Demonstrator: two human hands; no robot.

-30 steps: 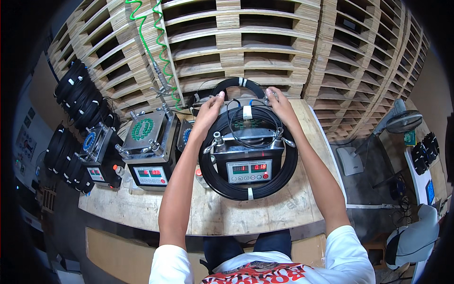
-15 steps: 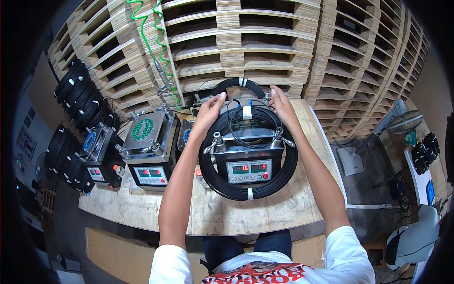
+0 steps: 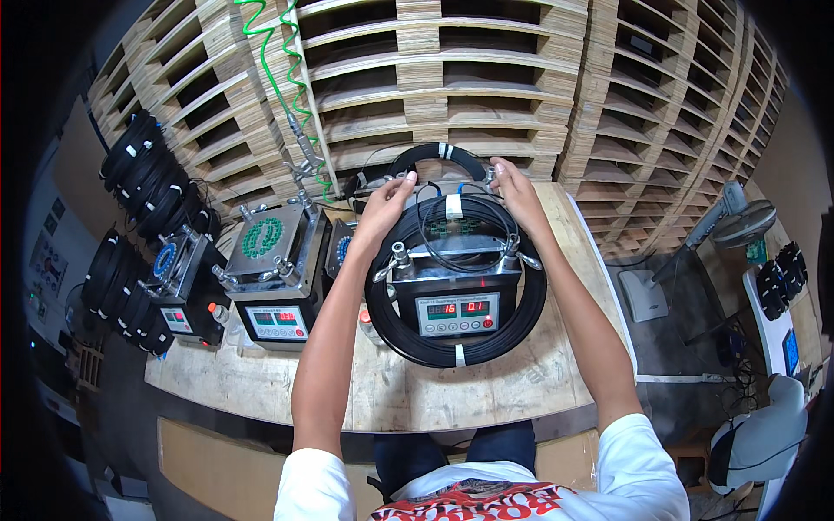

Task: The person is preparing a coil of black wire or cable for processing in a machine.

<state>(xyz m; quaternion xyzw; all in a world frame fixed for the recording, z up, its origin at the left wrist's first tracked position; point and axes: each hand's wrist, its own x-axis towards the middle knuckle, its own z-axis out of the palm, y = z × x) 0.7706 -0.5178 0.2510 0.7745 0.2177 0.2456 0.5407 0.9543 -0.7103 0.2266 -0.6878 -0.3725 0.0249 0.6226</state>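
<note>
Coil of black cable: hangs round the right-hand machine, far side over its top, near side below the lit panel. White ties bind it far and near. Probably weighty as a bundle, springy rather than floppy, sheath perhaps a little slick. Thin leads loop loosely over the top; likely the fragile part. Best hold, I judge: both thick flanks of the ring, left and right, leads left alone.

Left hand: beyond the coil's far left, thumb tip up; other fingers hidden, so cannot tell if they pinch anything. Right hand: far right, fingers bent close together beside a metal knob; cannot tell whether they grip it.

Clamp at the machine's near left. Farther out: second coil behind, green-disc machine left, bench beneath, pallets stacked at the far side.
</note>
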